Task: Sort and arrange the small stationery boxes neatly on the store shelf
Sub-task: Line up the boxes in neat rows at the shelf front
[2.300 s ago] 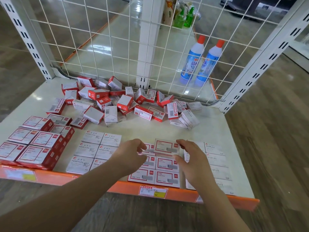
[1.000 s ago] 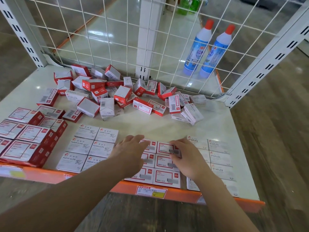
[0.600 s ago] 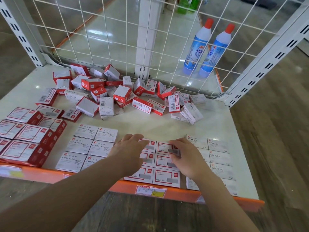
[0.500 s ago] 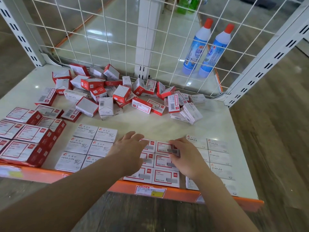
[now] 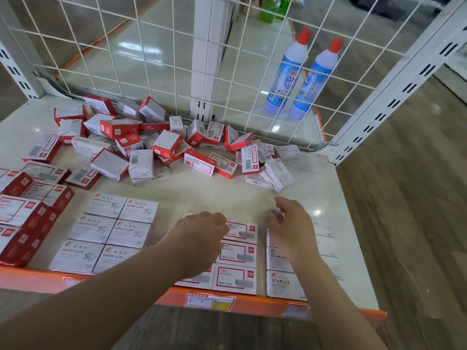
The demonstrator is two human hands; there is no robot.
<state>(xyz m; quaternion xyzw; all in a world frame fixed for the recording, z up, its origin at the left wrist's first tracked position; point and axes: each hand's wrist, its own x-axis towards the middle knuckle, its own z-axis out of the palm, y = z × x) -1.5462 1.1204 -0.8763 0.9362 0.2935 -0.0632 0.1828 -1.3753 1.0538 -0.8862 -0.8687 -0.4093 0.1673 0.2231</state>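
Two bare hands hover over the front edge of the cream shelf (image 5: 227,195). Left hand (image 5: 202,231) lies on the neat block of red-bordered white staple boxes (image 5: 236,256), fingers loosely curled, gripping nothing. Right hand (image 5: 290,223) hangs just above the grey STAPLES boxes (image 5: 280,281), fingers relaxed and apart. Grey PAPER CLIPS boxes (image 5: 111,231) sit left of them. Unsorted red-and-white boxes (image 5: 161,147) are heaped along the rear edge by the white wire grid (image 5: 141,46).

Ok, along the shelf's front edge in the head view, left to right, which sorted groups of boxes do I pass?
Red boxes → paper clips boxes → red-framed white boxes → staples boxes.
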